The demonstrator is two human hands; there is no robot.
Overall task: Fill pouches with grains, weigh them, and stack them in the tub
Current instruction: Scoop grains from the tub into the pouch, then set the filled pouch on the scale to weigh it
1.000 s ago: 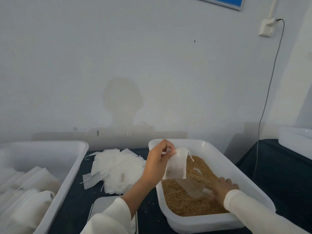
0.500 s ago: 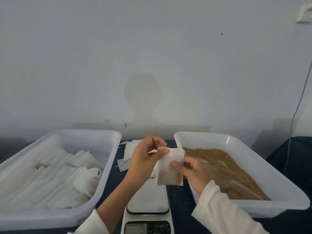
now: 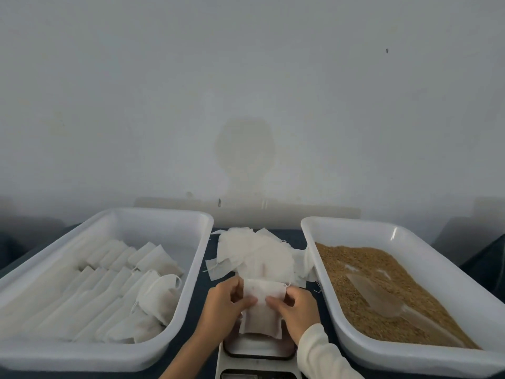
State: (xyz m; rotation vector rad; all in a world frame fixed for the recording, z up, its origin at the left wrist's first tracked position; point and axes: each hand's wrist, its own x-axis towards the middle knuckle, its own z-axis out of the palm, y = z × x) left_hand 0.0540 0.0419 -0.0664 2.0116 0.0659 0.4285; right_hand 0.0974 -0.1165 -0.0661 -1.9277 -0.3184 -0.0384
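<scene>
so I had both hands, left [image 3: 222,305] and right [image 3: 296,306], fingers pinching the small white fabric pouch [image 3: 262,307] by its top right over the grey digital scale [image 3: 258,351], probably to close it before weighing.

No readable text, label, brand or number is showing anywhere. The scale [image 3: 258,351] display at the bottom edge is lying cut off and too dark to be showing any digits.
</scene>
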